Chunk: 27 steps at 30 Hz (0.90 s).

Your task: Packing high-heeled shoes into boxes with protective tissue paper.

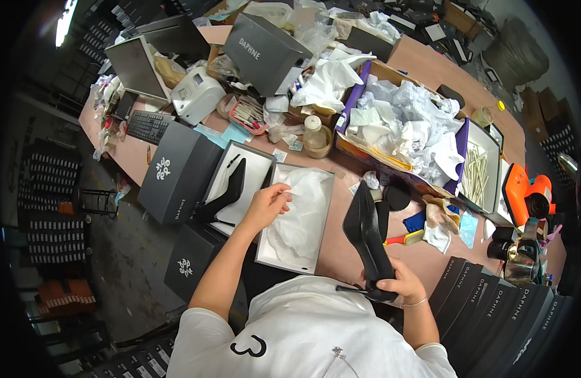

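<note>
On pinkish table [338, 252] | boxed paper [410, 120] (crumpled) | right hand [400, 283]: shoe [365, 230] | grey floor [127, 258]

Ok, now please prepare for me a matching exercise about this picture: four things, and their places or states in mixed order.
Things:
1. left hand
2. right hand
3. keyboard
4. purple-sided carton

Places or states:
A. holding a black heeled shoe
B. heaped with crumpled white wrapping
C. at the left side of a tray lined with white tissue paper
D. beside a white machine

Right pairs: 1-C, 2-A, 3-D, 4-B
</note>
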Motion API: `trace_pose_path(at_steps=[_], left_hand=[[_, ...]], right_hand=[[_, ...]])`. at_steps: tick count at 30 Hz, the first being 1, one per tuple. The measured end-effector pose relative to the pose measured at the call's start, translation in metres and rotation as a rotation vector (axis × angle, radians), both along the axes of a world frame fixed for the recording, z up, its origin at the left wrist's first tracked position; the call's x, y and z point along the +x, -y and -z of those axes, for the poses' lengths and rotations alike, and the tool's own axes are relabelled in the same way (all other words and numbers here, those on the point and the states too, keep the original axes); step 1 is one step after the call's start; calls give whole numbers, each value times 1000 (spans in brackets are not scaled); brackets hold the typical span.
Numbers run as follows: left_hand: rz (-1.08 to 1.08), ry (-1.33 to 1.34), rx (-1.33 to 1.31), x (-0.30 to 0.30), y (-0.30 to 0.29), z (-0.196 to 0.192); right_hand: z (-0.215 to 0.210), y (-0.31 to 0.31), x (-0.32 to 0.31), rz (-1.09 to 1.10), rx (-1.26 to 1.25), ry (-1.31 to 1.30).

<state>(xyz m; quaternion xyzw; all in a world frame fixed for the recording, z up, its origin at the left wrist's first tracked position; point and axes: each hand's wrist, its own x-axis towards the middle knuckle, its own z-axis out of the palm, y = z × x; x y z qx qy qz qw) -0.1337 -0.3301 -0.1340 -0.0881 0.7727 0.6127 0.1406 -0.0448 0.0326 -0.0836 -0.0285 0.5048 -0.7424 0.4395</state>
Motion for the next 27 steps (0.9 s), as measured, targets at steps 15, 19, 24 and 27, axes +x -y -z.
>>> trace_pose_path(at_steps=[15, 19, 24, 27], left_hand=[[234, -943, -528, 103, -10, -137], [83, -751, -669, 95, 9, -113], [314, -669, -486, 94, -4, -106], [463, -626, -488, 90, 5, -91]], right_hand=[[-63, 71, 13, 146, -390, 282], [-18, 77, 41, 144, -641, 394], [20, 85, 73, 111, -922, 539], [22, 96, 80, 132, -990, 566]])
